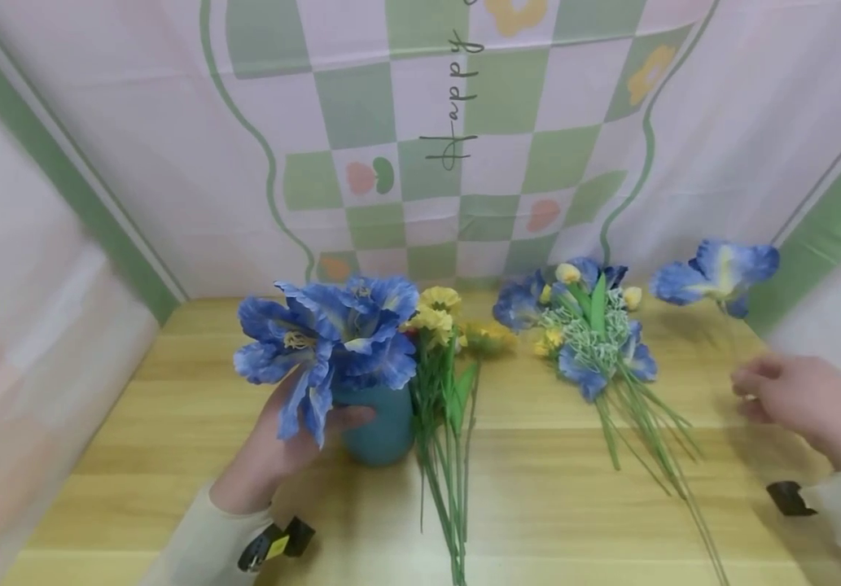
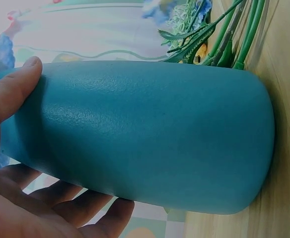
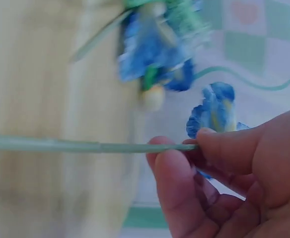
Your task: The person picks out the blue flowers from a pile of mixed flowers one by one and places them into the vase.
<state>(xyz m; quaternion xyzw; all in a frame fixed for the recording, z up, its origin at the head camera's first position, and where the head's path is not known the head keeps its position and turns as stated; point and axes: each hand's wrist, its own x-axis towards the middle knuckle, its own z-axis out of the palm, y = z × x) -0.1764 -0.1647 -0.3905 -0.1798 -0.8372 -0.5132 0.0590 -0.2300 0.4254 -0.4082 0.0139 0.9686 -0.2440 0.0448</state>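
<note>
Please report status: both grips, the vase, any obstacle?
Left grip holds the teal vase; right grip pinches a green stem. Blue blooms hide vase's mouth in head view. Mixed flowers lie between grips.

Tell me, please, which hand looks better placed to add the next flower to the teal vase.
Probably the right hand: it pinches a green stem, with a blue flower just beyond. The left hand grips the teal vase, so it seems better suited to steadying that.
</note>
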